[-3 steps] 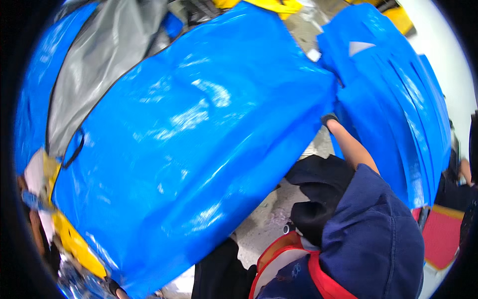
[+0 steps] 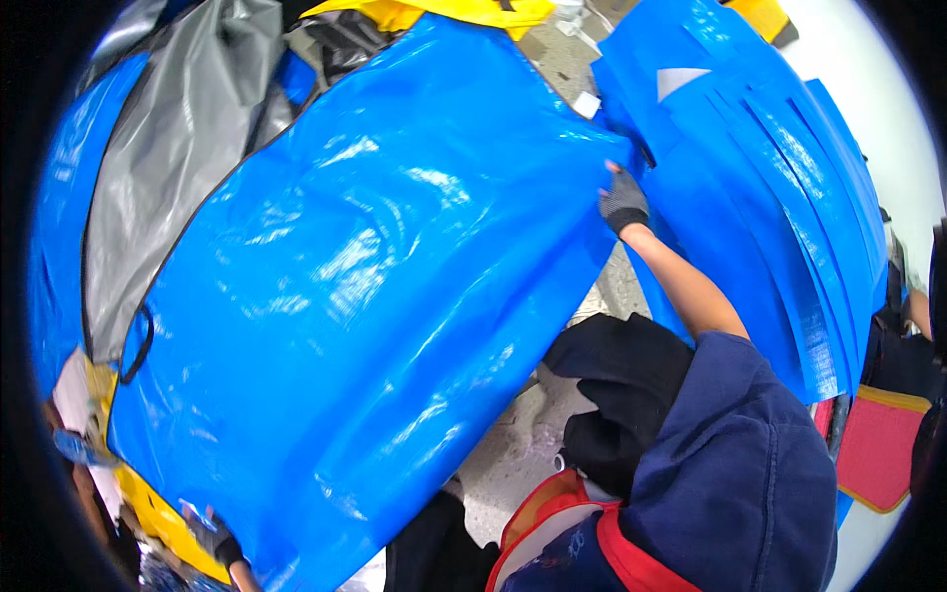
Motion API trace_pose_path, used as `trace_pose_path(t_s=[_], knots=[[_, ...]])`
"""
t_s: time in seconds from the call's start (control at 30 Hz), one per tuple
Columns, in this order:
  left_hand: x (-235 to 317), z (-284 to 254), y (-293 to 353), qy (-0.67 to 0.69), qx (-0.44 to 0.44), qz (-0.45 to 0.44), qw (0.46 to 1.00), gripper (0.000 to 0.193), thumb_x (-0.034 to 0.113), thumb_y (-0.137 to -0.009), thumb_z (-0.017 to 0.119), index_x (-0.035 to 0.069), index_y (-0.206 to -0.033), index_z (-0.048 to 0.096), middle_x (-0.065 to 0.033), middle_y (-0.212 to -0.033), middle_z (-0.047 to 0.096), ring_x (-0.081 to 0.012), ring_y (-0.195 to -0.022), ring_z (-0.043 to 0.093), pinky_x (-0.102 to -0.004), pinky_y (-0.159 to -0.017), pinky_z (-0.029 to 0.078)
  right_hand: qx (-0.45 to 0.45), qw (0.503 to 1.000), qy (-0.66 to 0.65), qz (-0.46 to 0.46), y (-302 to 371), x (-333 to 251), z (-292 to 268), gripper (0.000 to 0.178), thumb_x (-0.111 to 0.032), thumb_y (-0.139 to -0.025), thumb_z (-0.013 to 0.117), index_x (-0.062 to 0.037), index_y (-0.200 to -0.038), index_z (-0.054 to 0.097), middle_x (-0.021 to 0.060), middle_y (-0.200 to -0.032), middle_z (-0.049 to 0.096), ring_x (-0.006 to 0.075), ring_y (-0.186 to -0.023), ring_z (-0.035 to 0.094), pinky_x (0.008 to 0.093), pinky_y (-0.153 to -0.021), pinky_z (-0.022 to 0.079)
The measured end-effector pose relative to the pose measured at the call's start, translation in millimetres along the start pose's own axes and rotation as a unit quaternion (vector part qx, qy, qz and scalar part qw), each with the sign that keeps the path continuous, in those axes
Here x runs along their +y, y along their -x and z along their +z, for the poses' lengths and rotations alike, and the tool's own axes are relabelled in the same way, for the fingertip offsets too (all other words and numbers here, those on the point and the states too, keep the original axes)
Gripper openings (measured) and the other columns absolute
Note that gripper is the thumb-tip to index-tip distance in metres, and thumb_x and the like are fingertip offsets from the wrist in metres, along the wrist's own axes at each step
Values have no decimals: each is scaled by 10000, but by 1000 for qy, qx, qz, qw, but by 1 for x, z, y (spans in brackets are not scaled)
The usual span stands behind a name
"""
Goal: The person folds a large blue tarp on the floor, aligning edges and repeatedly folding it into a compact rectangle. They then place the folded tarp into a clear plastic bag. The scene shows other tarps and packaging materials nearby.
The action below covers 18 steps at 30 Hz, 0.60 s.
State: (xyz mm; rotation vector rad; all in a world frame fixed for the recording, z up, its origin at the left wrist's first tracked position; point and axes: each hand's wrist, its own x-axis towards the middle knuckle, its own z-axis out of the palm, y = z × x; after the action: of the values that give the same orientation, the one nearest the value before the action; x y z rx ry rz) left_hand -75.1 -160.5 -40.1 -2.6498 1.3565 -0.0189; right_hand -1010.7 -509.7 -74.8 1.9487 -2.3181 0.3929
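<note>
A large, glossy blue tarpaulin piece point(image 2: 326, 326) with dark edging spreads before me, wrinkled across its middle. On its left edge a black strap loop point(image 2: 138, 343) shows. My right hand point(image 2: 623, 202), in a dark fingerless glove, rests on the right corner of the tarpaulin, its bare fingertips apart on the surface. At the lower left my left hand point(image 2: 210, 535), gloved likewise, lies at the near left edge of the same piece with fingers spread. The underside of the tarpaulin is hidden.
Several blue sheets point(image 2: 760, 207) lie stacked at the right. Grey sheeting point(image 2: 182, 148) is at the far left, with yellow material point(image 2: 424, 14) at the back and more yellow sheeting point(image 2: 163, 513) under the left edge. A red mat point(image 2: 876, 449) with tan trim is at the right.
Both hands show more fully now. The right hand has come up onto the tarpaulin's corner, and the left hand has moved up along its edge. The view has shifted slightly.
</note>
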Motion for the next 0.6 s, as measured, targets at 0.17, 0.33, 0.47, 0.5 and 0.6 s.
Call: trace_pose_path(t_s=[0.17, 0.33, 0.47, 0.5, 0.6], knots=[[334, -49, 25, 42, -135, 385, 912, 755, 454, -855, 518, 88, -1449, 229, -169, -1493, 223, -365, -1385, 174, -527, -1098, 112, -143, 957, -14, -253, -40, -75, -6, 569, -485, -849, 552, -164, -1311, 468, 180, -1326, 462, 359, -1227, 429, 443, -1041, 317], [469, -2, 96, -64, -281, 427, 857, 847, 589, -832, 473, 93, -1456, 187, -202, -1506, 141, -438, -1371, 134, -641, -1051, 83, -346, 917, -65, -186, -28, 59, 20, 641, -571, -853, 502, -184, -1359, 429, 158, -1381, 421, 348, -1294, 365, 423, -1081, 272], [478, 11, 113, 30, -147, 446, 882, 793, 600, -865, 408, 68, -1433, 250, -221, -1476, 213, -447, -1356, 175, -646, -1050, 99, -91, 986, -135, 36, -84, 164, 23, 765, -597, -832, 509, -61, -1365, 395, 185, -1400, 392, 348, -1306, 347, 411, -1089, 254], [485, 9, 126, 141, -120, 434, 882, 779, 595, -872, 399, 61, -1425, 269, -223, -1467, 235, -450, -1351, 188, -648, -1049, 100, -127, 981, -125, 70, -89, 174, 24, 811, -618, -816, 515, -39, -1368, 380, 199, -1404, 380, 334, -1313, 340, 412, -1091, 250], [536, -28, 161, 244, -115, 507, 818, 730, 572, -880, 395, 62, -1397, 331, -228, -1433, 304, -471, -1326, 231, -655, -1049, 86, -89, 980, -136, 119, -80, 193, 63, 856, -671, -753, 568, -17, -1297, 470, 223, -1312, 475, 300, -1244, 435, 399, -1049, 308]])
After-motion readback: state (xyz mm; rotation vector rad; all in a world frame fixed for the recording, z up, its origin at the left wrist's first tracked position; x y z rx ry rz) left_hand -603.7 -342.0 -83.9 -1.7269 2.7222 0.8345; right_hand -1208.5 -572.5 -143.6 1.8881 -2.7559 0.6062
